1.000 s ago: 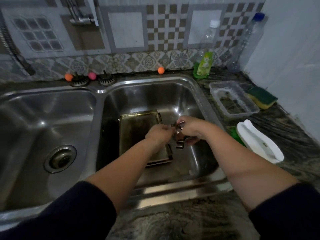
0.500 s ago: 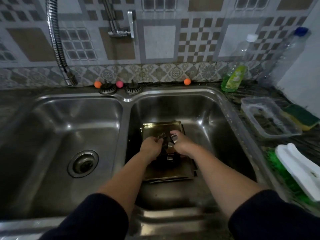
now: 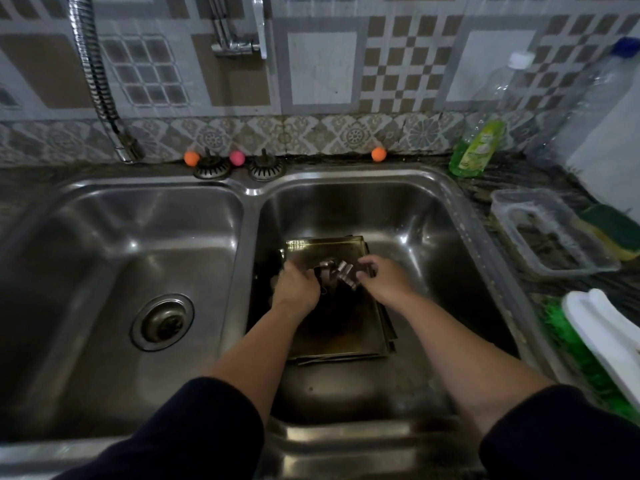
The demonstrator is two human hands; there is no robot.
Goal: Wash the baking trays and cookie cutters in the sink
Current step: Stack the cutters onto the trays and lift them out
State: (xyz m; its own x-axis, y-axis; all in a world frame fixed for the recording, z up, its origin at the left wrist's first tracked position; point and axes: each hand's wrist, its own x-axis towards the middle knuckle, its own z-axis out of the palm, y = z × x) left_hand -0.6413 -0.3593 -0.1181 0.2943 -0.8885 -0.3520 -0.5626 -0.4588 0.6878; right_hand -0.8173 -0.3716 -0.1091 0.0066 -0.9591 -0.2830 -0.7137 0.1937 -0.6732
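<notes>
Left basin of the sink (image 3: 242,192) holds only a drain (image 3: 162,322); hose (image 3: 93,74) hangs above it, tap (image 3: 239,26) on the wall between basins, no water visible.

Right basin: stack of baking trays (image 3: 343,337) lying flat on the bottom, dark and greasy-looking. Judgement: thin stiff sheet metal, light, probably slick with oil; best lifted by the raised rim on a long side, thumb on top, since the flat face gives no purchase. More than one tray edge shows at the near end, so they may slide over each other.

Left hand (image 3: 296,289) sits over the trays, fingers (image 3: 306,271) curled down onto the near side of the cookie cutters (image 3: 337,273). Looks like it grips them, though the exact hold is hidden by the knuckles.

Cookie cutters: small cluster of shiny metal strips, between the two hands, just above or on the top tray; cannot tell which. Judgement: very light, thin-walled, bendable if squeezed, edges sharpish; hold by the flat band sides, not the cutting rim. Loose pieces, easy to drop.

Right hand (image 3: 384,280) has its fingers bent, tips touching the cutters from the right, seemingly pinching one.

Desk (image 3: 512,174) at right: soap bottle (image 3: 476,152), clear tub (image 3: 550,233), sponge (image 3: 614,233), green brush (image 3: 581,362) near the sink.
</notes>
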